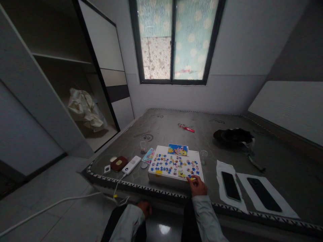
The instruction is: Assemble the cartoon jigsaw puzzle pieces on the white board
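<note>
A white box (152, 177) stands at the near edge of the quilted surface, with many small blue and yellow jigsaw pieces (174, 164) spread over its top. At its back edge lies a picture card (178, 149) with cartoon figures. My right hand (198, 186) is at the box's near right corner, thumb and finger pinched on a small yellow and blue puzzle piece, partly hidden by the fingertips. My left hand (144, 209) rests low by my knee, apart from the box; its fingers are in shadow and hard to make out.
Left of the box are a white power bank (132, 165) with a cable, a brown case (119, 163) and a small clear cup (143, 147). Another clear cup (204, 156) stands to the right. Two phones (230, 186) lie on white paper. Farther back are a dark cap (234, 137) and a red strap (186, 128).
</note>
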### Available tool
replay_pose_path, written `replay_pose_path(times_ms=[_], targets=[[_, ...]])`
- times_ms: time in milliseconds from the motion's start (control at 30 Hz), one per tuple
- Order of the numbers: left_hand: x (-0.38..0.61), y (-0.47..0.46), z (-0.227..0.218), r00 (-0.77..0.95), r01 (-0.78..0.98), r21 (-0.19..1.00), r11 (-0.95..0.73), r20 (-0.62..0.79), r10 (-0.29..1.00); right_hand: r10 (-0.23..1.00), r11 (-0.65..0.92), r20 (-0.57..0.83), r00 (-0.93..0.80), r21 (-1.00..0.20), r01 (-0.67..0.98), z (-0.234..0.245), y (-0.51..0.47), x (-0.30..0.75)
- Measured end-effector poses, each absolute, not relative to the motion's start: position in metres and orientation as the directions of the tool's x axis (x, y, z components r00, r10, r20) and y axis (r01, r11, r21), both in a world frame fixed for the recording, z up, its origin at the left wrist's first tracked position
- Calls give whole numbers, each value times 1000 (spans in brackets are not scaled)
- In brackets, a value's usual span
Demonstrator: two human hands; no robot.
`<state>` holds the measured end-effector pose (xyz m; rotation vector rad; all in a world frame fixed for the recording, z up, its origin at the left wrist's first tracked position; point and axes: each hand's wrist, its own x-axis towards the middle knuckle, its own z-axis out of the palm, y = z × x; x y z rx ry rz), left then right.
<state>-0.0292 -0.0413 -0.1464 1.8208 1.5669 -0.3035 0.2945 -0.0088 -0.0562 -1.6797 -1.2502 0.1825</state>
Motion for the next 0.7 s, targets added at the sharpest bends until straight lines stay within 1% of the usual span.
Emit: replay_pose_path(times_ms=[200, 433, 700], targets=[[-31, -44, -147, 225, 940, 340, -27, -559, 798, 783, 23, 409, 468, -772, 635, -58, -8, 294], [-31, -44, -142, 241, 938, 345, -40, -564, 790, 773, 16, 413, 482, -772, 636, -60, -6, 294], [-30, -44, -141, 245, 935, 353, -35, -570, 784, 793, 16, 393, 467, -778, 628, -59, -8, 294]])
